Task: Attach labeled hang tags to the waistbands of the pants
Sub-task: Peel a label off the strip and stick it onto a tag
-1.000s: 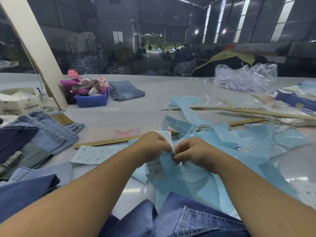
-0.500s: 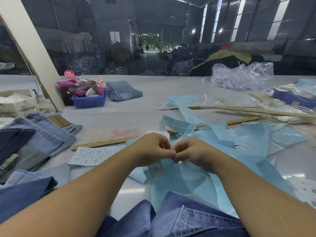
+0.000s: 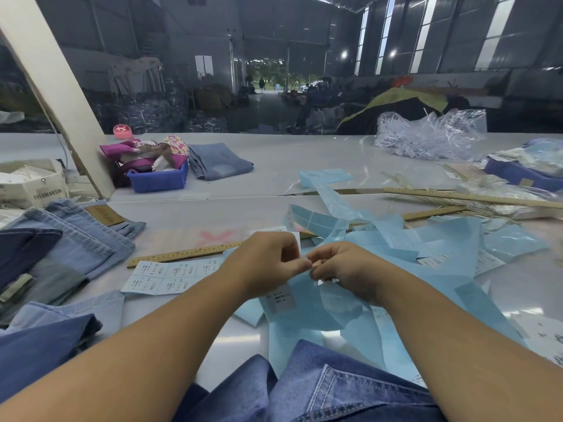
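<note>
Head view: both hands meet over the middle of the pale worktop point(image 3: 274, 166), fingertips touching; the left hand point(image 3: 268, 263) has its fingers curled, pinching the top of a white printed label point(image 3: 280, 298) that hangs down from the pinch over pale blue backing paper point(image 3: 323, 303); the right hand point(image 3: 344, 269) is curled too, thumb and forefinger pinching the same spot from the other side; whether it grips the label or the blue paper I cannot tell. More blue backing strips point(image 3: 441, 239) lie strewn to the right, some with labels on them; a sheet of printed labels point(image 3: 164, 277) lies flat just left of the left wrist, beside a wooden ruler point(image 3: 182, 255). Dark denim pants point(image 3: 329, 388) lie at the near edge under the forearms; lighter folded jeans point(image 3: 70, 239) are stacked at the left, one showing a brown waistband patch point(image 3: 105, 215). Farther back sit a blue bin point(image 3: 158, 179) of cloth, another folded pair point(image 3: 219, 161), and a heap of clear plastic point(image 3: 432, 135).
</note>
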The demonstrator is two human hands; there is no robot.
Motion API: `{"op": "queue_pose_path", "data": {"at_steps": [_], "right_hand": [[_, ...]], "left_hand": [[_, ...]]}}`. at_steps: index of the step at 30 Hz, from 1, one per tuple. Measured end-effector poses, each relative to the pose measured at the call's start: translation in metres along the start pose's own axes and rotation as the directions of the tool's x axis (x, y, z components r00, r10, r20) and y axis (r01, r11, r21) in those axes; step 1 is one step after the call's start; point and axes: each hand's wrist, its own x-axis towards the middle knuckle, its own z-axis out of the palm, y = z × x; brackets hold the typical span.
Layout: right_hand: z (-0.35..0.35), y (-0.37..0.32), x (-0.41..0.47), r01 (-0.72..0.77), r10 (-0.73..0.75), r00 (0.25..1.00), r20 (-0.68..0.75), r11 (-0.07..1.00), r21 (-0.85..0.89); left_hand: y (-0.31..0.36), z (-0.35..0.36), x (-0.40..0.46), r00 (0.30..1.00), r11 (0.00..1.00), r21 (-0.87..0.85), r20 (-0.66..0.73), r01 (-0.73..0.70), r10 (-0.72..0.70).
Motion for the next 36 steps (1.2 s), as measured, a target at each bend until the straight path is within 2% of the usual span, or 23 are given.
{"op": "queue_pose_path", "data": {"at_steps": [2,5,9,11,12,16,18,20,24,28,30,32,34,36], "right_hand": [[0.000,0.000,0.000,0.021,-0.021,1.000,0.023,1.000,0.001],[0.001,0.001,-0.001,0.051,-0.051,0.997,0.050,0.999,0.000],[0.001,-0.001,-0.001,0.007,-0.007,0.999,0.053,1.000,-0.006],[0.001,0.000,0.001,-0.036,0.035,0.999,-0.023,0.996,-0.081],[0.001,0.003,0.002,-0.063,0.052,0.996,-0.068,0.983,-0.172],[0.000,0.013,0.001,-0.243,0.211,0.970,-0.122,0.802,-0.545],[-0.001,0.013,0.001,-0.287,0.244,0.958,-0.152,0.764,-0.579],[-0.007,0.006,-0.001,-0.295,0.206,0.954,-0.217,0.771,-0.565],[-0.038,-0.028,-0.024,-0.213,0.049,0.933,-0.357,0.873,-0.438],[-0.082,-0.046,-0.088,-0.079,-0.076,0.878,-0.473,0.951,-0.300],[-0.097,-0.040,-0.129,-0.014,-0.117,0.850,-0.514,0.970,-0.244],[-0.109,-0.029,-0.167,0.025,-0.123,0.854,-0.505,0.980,-0.196],[-0.119,-0.019,-0.201,0.070,-0.044,0.894,-0.446,0.997,0.042],[-0.132,-0.008,-0.230,0.124,0.016,0.899,-0.437,0.949,0.290]], "left_hand": [[0.000,-0.001,0.002,0.998,0.996,-0.069,0.011,0.060,-0.059],[-0.002,-0.007,0.004,0.980,0.940,-0.284,0.107,0.190,-0.166],[-0.008,-0.013,0.005,0.953,0.870,-0.390,0.167,0.301,-0.254],[-0.011,-0.016,0.007,0.942,0.837,-0.438,0.091,0.329,-0.323],[-0.012,-0.018,0.009,0.933,0.817,-0.472,0.033,0.330,-0.358],[-0.013,-0.029,0.015,0.881,0.743,-0.609,-0.145,0.279,-0.450],[-0.006,-0.035,0.015,0.867,0.753,-0.615,-0.221,0.232,-0.447],[0.008,-0.039,0.014,0.867,0.798,-0.575,-0.292,0.178,-0.404],[0.061,-0.042,0.006,0.918,0.941,-0.336,-0.362,0.033,-0.162],[0.129,-0.040,-0.005,0.949,0.967,-0.235,-0.314,-0.099,0.021],[0.162,-0.037,-0.009,0.968,0.961,-0.248,-0.244,-0.120,0.057],[0.194,-0.033,-0.012,0.989,0.932,-0.349,-0.139,-0.094,0.048],[0.227,-0.028,-0.015,0.998,0.895,-0.442,-0.058,-0.061,0.039],[0.259,-0.018,-0.017,0.998,0.887,-0.458,-0.023,-0.064,0.060]]}}
